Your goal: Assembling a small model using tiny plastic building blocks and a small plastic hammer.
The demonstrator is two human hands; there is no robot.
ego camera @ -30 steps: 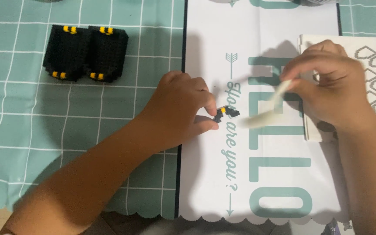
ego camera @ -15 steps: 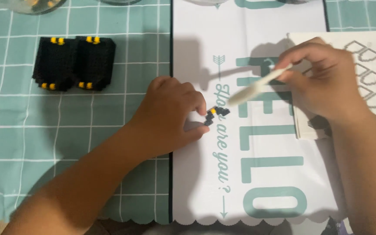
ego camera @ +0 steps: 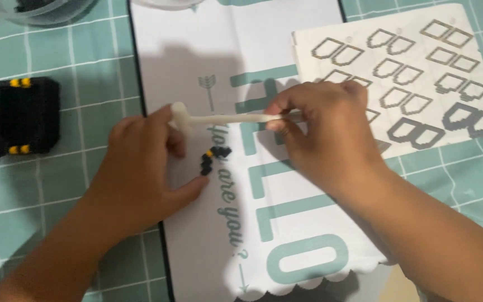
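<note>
Head view, looking straight down: a small black bead piece [ego camera: 212,159] with one yellow bead at its upper end lies near the middle of the frame, on a white mat [ego camera: 197,235] printed with teal letters and an arrow. The piece sits just beside the thumb and fingertips of the left hand [ego camera: 141,173], which lies palm down across the mat's dark left edge, fingers loosely curled; whether a fingertip actually touches the beads cannot be told. Above the piece runs a thin whitish tool [ego camera: 225,118], lying nearly level, its broader rounded end at the left, over the left hand's fingers. The right hand [ego camera: 325,137] comes in from the lower right of the frame and pinches the tool's right end between thumb and fingers. The two hands are close but apart, the bead piece between them and a little lower.

Further out, in the upper right of the frame, a pale pattern sheet [ego camera: 409,67] printed with rows of grey outlined shapes lies partly on the mat and partly on the teal checked tablecloth [ego camera: 57,196] that covers the whole surface. At the left edge of the frame, well apart from the hands, stands a blocky black bead build [ego camera: 23,120] with small yellow studs along its top and bottom. A clear container rim [ego camera: 46,8] shows at the upper left corner.
</note>
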